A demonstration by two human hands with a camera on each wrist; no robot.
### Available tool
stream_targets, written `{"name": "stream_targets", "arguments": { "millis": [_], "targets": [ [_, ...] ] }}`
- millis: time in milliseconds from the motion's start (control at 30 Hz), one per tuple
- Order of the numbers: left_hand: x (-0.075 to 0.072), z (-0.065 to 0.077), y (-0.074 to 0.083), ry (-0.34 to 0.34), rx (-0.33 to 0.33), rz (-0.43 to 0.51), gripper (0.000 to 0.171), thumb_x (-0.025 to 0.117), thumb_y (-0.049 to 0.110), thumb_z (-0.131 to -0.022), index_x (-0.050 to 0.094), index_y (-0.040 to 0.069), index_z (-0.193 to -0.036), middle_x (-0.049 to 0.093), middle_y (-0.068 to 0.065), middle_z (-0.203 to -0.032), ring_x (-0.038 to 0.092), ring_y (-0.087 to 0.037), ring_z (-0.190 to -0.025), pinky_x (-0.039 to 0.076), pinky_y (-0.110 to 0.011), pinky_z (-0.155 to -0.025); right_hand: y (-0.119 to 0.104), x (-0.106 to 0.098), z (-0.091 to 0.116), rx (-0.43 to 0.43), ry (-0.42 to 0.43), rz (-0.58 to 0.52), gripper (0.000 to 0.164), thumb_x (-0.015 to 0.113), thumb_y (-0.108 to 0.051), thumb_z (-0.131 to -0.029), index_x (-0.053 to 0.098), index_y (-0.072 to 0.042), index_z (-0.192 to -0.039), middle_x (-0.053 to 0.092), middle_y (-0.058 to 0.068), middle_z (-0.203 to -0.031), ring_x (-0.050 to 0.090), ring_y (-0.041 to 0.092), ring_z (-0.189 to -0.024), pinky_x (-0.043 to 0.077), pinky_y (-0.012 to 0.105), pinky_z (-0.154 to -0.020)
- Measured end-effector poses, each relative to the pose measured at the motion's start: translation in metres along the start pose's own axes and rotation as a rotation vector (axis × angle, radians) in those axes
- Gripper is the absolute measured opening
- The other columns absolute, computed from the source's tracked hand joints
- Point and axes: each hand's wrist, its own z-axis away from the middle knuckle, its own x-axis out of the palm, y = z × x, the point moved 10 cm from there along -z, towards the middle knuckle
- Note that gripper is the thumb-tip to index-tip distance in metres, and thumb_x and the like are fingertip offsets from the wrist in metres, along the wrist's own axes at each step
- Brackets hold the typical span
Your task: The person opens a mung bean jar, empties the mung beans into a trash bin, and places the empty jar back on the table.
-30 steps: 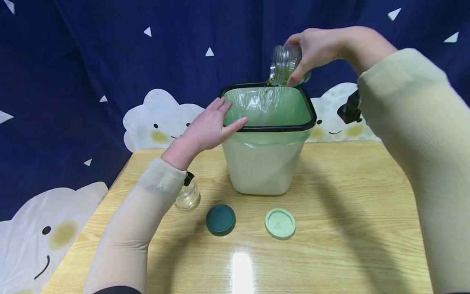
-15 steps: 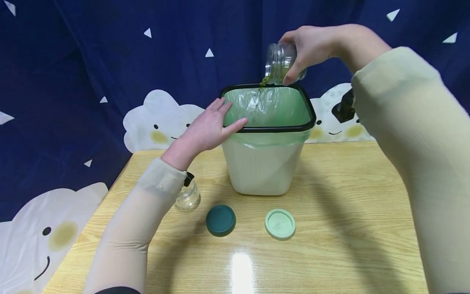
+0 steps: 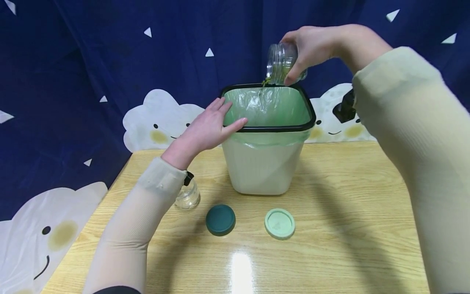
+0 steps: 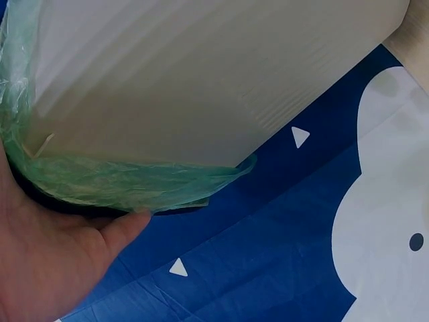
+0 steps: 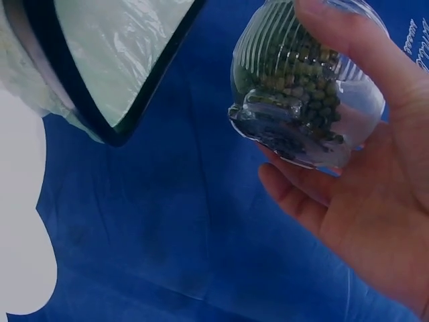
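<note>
My right hand (image 3: 315, 47) grips a clear glass jar (image 3: 280, 65) on its side above the back rim of a trash can (image 3: 262, 167). Small green beans (image 5: 305, 87), like mung beans, lie inside the jar, and some spill from its mouth toward the can. A green plastic bag (image 3: 253, 102) lines the can, held under a black rim (image 3: 279, 128). At the rim's front left corner rests my left hand (image 3: 205, 126), its fingers and thumb extended. The left wrist view shows one of its fingers (image 4: 127, 228) touching the bag's folded edge.
A second glass jar (image 3: 188, 198) stands on the wooden table (image 3: 349, 196), partly behind the left sleeve. Before the can lie a dark green lid (image 3: 220, 220) and a pale green lid (image 3: 280, 223). A blue curtain (image 3: 183, 49) with cloud cutouts hangs behind.
The right hand and jar have shifted slightly left over the can. Green beans have come out of the jar's mouth and dropped. The left hand has stayed still.
</note>
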Motion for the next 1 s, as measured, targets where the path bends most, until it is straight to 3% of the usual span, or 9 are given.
{"name": "stream_targets", "arguments": {
  "millis": [1000],
  "targets": [
    [0.0016,-0.0027,-0.0015,-0.015,-0.005,-0.003,0.088,0.034,0.070,-0.094,0.029,0.004,-0.152,0.016,-0.017,-0.159,0.008,-0.026,-0.147,0.012,-0.038,-0.117,-0.0009,0.0034,0.0001,-0.005,-0.002,0.000,0.103,0.083,-0.028,-0.076,0.019,0.005,-0.150,0.041,0.029,-0.135,0.041,0.043,-0.118,0.036,0.059,-0.102]
  ]
}}
